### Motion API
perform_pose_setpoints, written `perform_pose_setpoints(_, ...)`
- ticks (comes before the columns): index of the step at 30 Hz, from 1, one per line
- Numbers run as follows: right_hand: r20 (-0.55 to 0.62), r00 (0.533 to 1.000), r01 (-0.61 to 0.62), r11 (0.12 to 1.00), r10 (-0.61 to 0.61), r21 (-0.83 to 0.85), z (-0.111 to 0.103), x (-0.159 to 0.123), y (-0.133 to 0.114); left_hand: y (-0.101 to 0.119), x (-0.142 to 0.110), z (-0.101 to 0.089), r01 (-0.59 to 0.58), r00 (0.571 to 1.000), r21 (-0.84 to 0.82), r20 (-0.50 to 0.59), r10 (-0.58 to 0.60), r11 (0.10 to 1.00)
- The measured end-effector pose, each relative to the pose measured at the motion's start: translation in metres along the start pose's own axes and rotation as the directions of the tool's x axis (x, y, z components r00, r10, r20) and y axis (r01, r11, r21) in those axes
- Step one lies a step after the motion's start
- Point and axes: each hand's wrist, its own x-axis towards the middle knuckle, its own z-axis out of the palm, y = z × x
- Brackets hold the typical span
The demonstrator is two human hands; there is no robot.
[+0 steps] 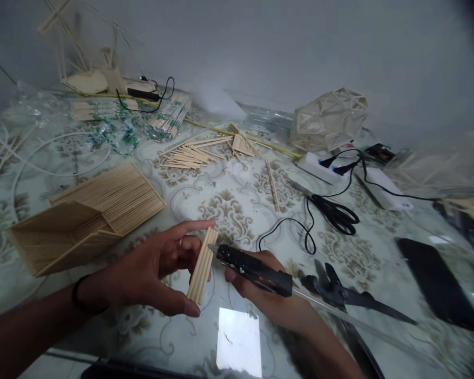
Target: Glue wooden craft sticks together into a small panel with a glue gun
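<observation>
My left hand (169, 268) grips a small row of short wooden sticks (202, 266) lying side by side, its thumb at the lower end and index finger at the upper end. In my right hand (276, 289) is a black glue gun (253, 268), with a long clear glue stick (339, 313) running out of its back. The gun's nozzle meets or nearly meets the upper part of the sticks; exact contact I cannot tell. Left of my hands rests a box-like structure made of wooden sticks (114, 200). Most fingers of my right hand are hidden beneath the gun.
Loose wooden sticks (189, 155) and a small stick panel (243, 145) lie ahead. Black scissors (334, 210), pliers (339, 295) and a phone (438, 281) are on the right. Cables run from a white power strip (319, 167). A faceted stick frame (329, 121) stands behind.
</observation>
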Motion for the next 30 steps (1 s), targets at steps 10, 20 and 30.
perform_pose_setpoints(10, 0.021, 0.999, 0.042, 0.998, -0.043, 0.050, 0.003, 0.000, 0.001, -0.009, -0.001, -0.005, -0.015, 0.999, 0.043, -0.030, 0.016, 0.999)
perform_pose_setpoints(20, 0.004, 0.999, 0.042, 0.999, -0.042, 0.019, 0.003, 0.002, -0.002, -0.015, 0.000, -0.006, -0.044, 0.999, -0.012, -0.029, 0.044, 0.999)
perform_pose_setpoints(30, 0.020, 0.996, 0.085, 0.995, -0.086, 0.046, 0.005, 0.004, 0.000, -0.011, 0.000, -0.004, -0.020, 0.999, -0.008, -0.040, 0.020, 1.000)
